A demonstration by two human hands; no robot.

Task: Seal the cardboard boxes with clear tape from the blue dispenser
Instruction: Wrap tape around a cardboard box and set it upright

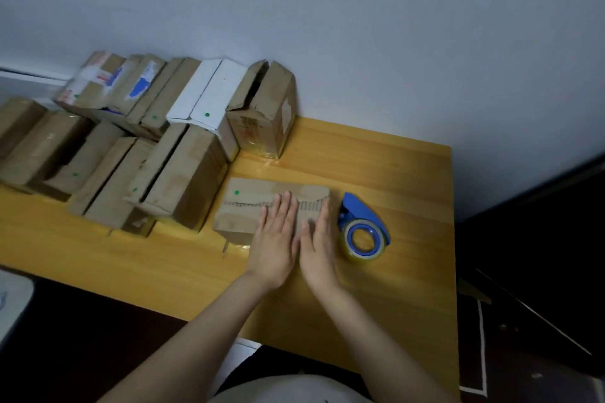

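Observation:
A flat cardboard box (244, 206) with a green dot lies near the middle of the wooden table (393, 167). My left hand (276, 239) rests flat on its right half, fingers straight and pointing away from me. My right hand (319, 239) lies beside it, palm turned toward the box's right end, fingers straight against the cardboard. The blue dispenser (361, 226) with its roll of clear tape stands on the table just right of the box, a little apart from my right hand.
Several cardboard boxes (183, 173) and a white box (212, 98) are packed in rows over the table's left and back, against the wall. One tall brown box (265, 108) stands upright behind the flat one. The table's right edge drops to dark floor.

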